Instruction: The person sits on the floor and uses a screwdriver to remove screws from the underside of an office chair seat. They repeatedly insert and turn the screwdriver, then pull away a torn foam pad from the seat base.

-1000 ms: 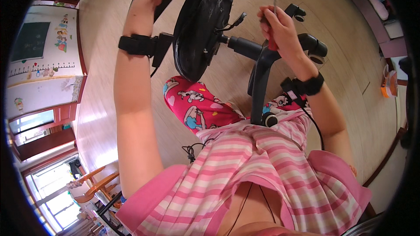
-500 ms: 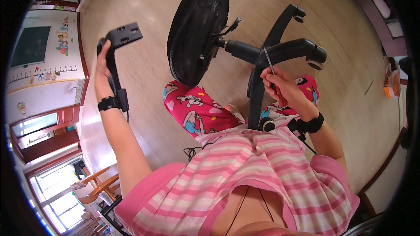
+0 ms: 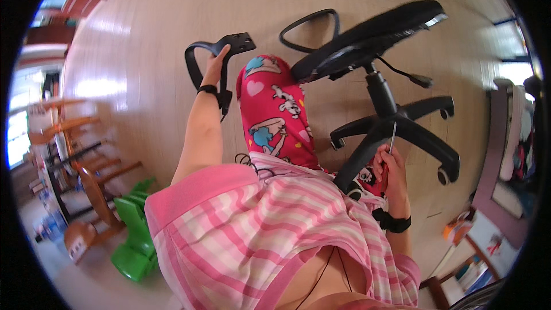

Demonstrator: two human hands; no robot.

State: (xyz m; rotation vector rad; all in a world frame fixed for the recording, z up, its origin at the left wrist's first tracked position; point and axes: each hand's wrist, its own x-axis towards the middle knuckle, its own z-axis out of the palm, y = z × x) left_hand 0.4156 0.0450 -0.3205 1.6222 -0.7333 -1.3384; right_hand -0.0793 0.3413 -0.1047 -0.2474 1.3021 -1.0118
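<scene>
My left hand (image 3: 215, 63) grips a black looped armrest (image 3: 195, 60) with a flat slotted bracket, held out left of my pink patterned knee. My right hand (image 3: 389, 169), low at the right by the chair base, is closed on a screwdriver (image 3: 392, 138) with a red handle and thin metal shaft. The black chair seat (image 3: 367, 34) is tilted, its rim at my knee, with a gas column and lever beneath it. The five-spoke wheeled base (image 3: 402, 126) reaches into my lap. A second black loop (image 3: 290, 39), apparently an armrest, is on the floor behind the seat.
Wooden chairs (image 3: 100, 195) and green plastic chairs (image 3: 135, 241) stand at the left beside a dark-framed table. A low furniture edge (image 3: 491, 138) with fabric on it runs along the right; an orange item (image 3: 453, 229) sits near it. Pale wooden floor (image 3: 172, 0) surrounds me.
My left hand has carried the armrest away from the seat and out to the left. My view has turned leftward, shifting the chair rightward in the picture. The screwdriver hand is lower.
</scene>
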